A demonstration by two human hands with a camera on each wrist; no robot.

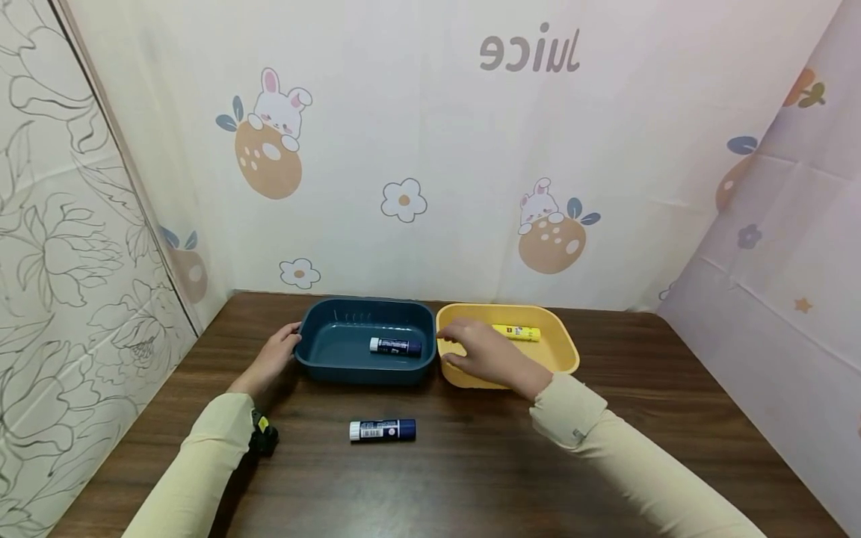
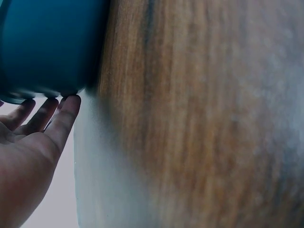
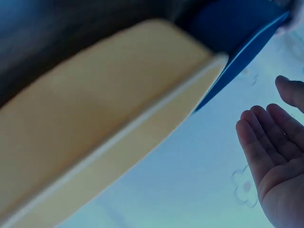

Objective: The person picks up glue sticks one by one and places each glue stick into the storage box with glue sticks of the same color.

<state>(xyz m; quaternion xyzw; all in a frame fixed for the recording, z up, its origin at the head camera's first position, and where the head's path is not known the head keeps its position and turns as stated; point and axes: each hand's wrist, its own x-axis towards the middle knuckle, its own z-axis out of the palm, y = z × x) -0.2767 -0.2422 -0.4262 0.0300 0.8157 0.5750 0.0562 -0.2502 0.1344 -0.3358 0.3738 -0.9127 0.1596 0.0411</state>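
My left hand (image 1: 274,357) touches the left end of a dark blue tray (image 1: 363,376) with fairly straight fingers; its fingertips (image 2: 72,102) lie against the tray's wall in the left wrist view. Inside that tray is a glue stick (image 1: 395,347) with a white end and a dark blue end. Over the left part of a yellow tray (image 1: 561,351) is my right hand (image 1: 489,351), its fingers extended and holding nothing, as the right wrist view shows. A yellow glue stick (image 1: 518,332) lies in the yellow tray, partly hidden by the hand.
Another white-and-blue glue stick (image 1: 382,430) lies on the brown wooden table (image 1: 430,486), in front of the blue tray. The trays stand side by side near the back edge. Behind them hangs a printed curtain (image 1: 457,254). A small black object (image 1: 264,437) is at my left wrist.
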